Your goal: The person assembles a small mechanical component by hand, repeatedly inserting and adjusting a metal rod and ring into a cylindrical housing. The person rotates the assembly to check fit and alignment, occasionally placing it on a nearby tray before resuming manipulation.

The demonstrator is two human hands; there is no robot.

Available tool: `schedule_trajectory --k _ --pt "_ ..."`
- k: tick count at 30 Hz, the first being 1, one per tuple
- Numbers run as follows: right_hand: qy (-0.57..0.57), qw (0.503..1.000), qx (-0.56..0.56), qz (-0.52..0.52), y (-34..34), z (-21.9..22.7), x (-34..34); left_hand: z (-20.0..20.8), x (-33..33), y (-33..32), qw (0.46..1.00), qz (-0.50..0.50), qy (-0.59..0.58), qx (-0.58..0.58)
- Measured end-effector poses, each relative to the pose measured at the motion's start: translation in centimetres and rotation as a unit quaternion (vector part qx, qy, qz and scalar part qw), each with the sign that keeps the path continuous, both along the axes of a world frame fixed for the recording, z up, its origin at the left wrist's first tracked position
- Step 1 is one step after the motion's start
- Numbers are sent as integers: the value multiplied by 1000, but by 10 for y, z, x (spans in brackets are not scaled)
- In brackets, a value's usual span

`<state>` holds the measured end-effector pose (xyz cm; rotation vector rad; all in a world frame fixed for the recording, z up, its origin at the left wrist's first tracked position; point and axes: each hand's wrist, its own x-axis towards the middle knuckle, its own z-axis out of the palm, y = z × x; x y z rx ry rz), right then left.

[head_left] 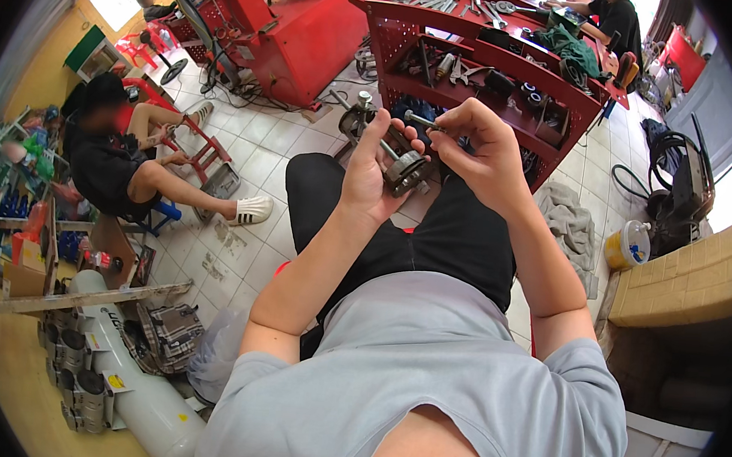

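Note:
My left hand (367, 173) is closed round a greasy metal assembly (406, 173), held above my lap. The assembly has a round, disc-like end and long bolts or rods running along it; my palm and fingers cover much of its middle. Just to the right, my right hand (485, 156) pinches a bolt (418, 119) between thumb and fingers. The bolt's pale end points left, toward the left hand's fingertips. Whether the bolt touches the assembly is hard to make out.
Ahead stands a red tool cart (482, 61) with wrenches on its top tray. A red machine (303, 43) is at the far left. One person (114, 149) sits on a low stool at left. A grey cloth (568, 227) and tub (627, 246) lie right; a white cylinder (136, 365) lies lower left.

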<state>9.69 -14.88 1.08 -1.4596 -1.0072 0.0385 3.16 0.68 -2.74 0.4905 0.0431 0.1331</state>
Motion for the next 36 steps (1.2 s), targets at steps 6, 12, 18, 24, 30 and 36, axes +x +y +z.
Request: schedule_trajectory --k 6,12,18,24,30,36 --pt "92 986 114 73 5 -1 -6 -4 0 -7 994 5 -23 102" --pt "92 991 74 65 2 0 -2 0 -4 -6 996 13 -29 80" --pt "137 971 149 125 1 -3 -5 1 -4 -8 983 27 -45 178" --pt "101 982 119 104 2 -1 -5 4 -7 -8 994 21 -47 101" --pt "94 971 172 137 -2 6 -13 -2 -4 -5 974 25 -29 222" --pt "91 984 123 92 -1 4 -9 4 -8 -11 990 32 -51 128"
